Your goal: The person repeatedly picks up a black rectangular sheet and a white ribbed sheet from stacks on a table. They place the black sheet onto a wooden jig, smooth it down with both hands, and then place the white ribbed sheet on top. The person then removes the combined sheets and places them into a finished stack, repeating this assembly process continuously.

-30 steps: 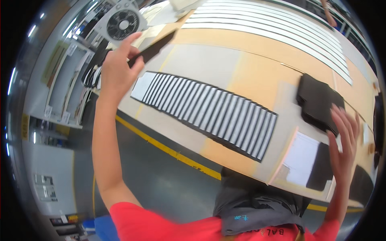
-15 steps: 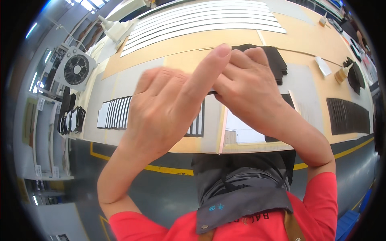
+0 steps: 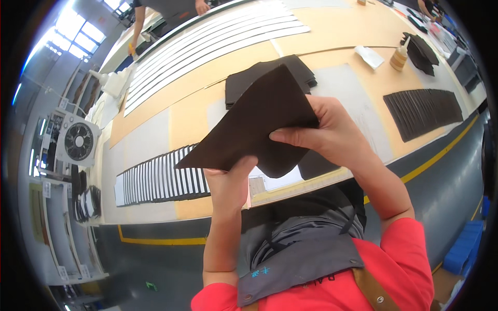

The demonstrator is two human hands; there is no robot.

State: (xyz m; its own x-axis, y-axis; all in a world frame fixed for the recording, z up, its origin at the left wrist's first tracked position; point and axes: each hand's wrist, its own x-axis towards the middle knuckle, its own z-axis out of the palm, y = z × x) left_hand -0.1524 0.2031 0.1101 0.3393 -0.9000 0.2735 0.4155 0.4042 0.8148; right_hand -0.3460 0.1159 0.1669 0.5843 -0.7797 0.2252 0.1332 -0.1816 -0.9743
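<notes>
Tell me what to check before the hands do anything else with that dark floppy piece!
1. Both hands on the piece: left hand pinches the dark piece from below, right hand grips its right side. Ok.
2. Piece lifted off the workbench: ok.
3. Piece flat, no fold: cannot tell; its lower edge curves.
4. Stack of dark pieces lies behind it on the bench, tidy: ok.
5. Row of striped strips lies apart from the hands: ok.
6. Glue bottle upright, far off: ok.
</notes>
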